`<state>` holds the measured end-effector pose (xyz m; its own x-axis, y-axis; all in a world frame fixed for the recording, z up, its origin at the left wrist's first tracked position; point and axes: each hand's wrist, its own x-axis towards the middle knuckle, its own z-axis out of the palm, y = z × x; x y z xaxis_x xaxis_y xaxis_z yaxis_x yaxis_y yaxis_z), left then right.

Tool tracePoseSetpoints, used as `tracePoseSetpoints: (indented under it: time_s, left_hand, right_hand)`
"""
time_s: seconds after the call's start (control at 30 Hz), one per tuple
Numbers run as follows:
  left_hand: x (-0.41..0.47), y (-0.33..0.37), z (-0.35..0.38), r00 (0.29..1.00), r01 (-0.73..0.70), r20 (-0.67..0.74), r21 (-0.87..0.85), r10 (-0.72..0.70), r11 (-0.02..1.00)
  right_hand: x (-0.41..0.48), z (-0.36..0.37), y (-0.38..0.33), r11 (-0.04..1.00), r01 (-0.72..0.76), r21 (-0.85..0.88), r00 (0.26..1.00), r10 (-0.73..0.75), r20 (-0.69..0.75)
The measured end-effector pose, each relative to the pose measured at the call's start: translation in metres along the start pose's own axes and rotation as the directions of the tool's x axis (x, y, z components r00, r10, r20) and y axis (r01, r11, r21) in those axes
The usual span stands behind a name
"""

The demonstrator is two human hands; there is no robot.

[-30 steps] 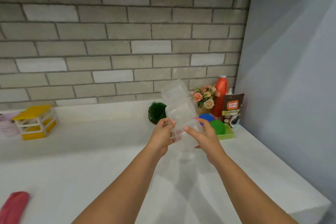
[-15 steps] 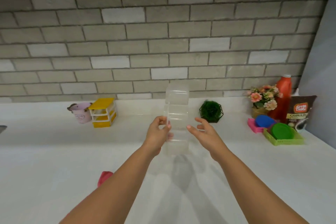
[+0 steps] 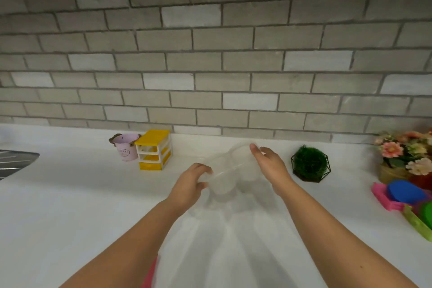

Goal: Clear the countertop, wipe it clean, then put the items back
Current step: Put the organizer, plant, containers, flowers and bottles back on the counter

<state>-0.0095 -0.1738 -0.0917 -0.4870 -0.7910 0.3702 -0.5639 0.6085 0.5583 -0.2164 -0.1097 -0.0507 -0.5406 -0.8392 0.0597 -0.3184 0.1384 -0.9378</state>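
Leftmost, a sink [image 3: 14, 163] cuts into the white desk [image 3: 70, 194]. Further along the back wall stand a pink bucket [image 3: 126, 151] and, touching it, a yellow drawer unit [image 3: 153, 149]. A pink cloth [image 3: 149, 273] peeks out at the bottom edge beside the left forearm.

In the middle, the left hand [image 3: 189, 184] grips the near end of a stack of clear containers [image 3: 224, 175], its fingers curled round the rim. The stack is tilted away towards the wall, low over the desk; whether it touches the surface I cannot tell. The right hand [image 3: 271, 168] lies against the stack's right side with its fingers fairly straight, steadying rather than clasping.

To the right sit a green plant [image 3: 309, 163], a pot of flowers [image 3: 406, 154], and a pink tray [image 3: 383, 196] carrying a blue lid [image 3: 404, 190].

This looks like the putting-back step, with the containers being placed in the gap between the drawer unit and the plant. The next move calls for lowering the stack upright and letting go gently, since light, slick plastic could topple.
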Motion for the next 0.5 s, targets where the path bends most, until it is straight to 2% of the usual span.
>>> tracePoseSetpoints:
  time_s: [0.1,0.27,0.37,0.5]
  left_hand:
    - [0.007,-0.019,0.005,1.0,0.003,0.015,0.085,-0.004,0.996]
    - [0.021,-0.04,0.015,0.999,0.021,0.037,0.205,-0.029,0.979]
    - [0.033,-0.055,0.018,0.998,0.046,0.023,0.226,-0.052,0.973]
    - [0.049,-0.075,0.022,0.996,0.055,0.05,0.252,-0.07,0.966]
  right_hand:
    - [0.019,0.012,0.012,0.996,-0.056,-0.076,0.997,0.059,0.048]
    - [0.043,0.028,0.03,0.985,-0.155,-0.076,0.984,0.16,0.075]
    - [0.052,0.041,0.036,0.986,-0.114,-0.119,0.988,0.126,0.092]
    - [0.059,0.058,0.043,0.965,-0.004,-0.261,0.991,0.038,0.125]
